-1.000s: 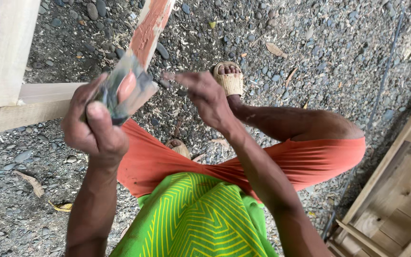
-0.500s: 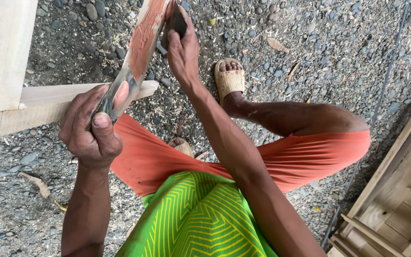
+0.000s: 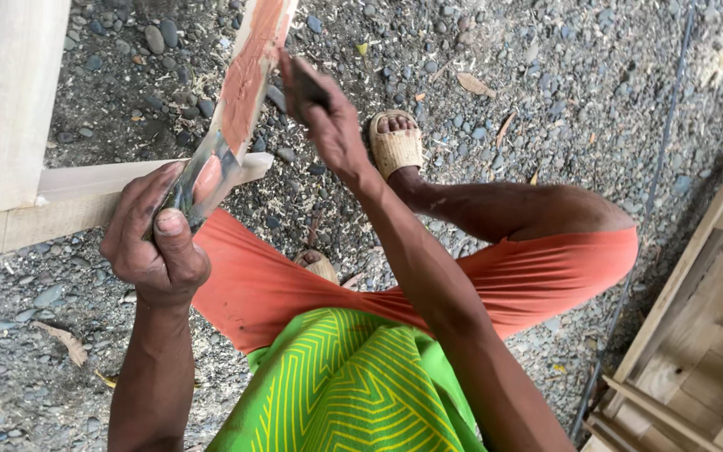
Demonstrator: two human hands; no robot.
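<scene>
My left hand (image 3: 156, 243), at middle left of the frame, is clamped around the lower end of a narrow wooden strip (image 3: 244, 92) that slants from there up to the top centre, thumb pressed over its front. The strip looks stiff and light, a thin slat I judge easy to steer from one end, though it would flex or chatter if pushed hard far from the grip; the best hold is low down where the bare, greyish wood shows, clear of the coated face. That face carries a reddish-orange paste (image 3: 248, 71), matte and thick, probably soft and smeary, so likely slippery under fingers. My right hand (image 3: 328, 117), just right of the strip near the top, is closed on a small dark tool (image 3: 305, 88) pressed against the strip's edge; I cannot tell its exact kind. Behind the strip, pale planed timber (image 3: 10, 100) runs down the upper left and across as a rail, smooth and square-edged. Below is loose gravel (image 3: 546, 75) with dry leaves, rough and uneven. A woven sandal (image 3: 397, 146) sits at upper centre, and a light wooden frame (image 3: 696, 335) fills the lower right.
</scene>
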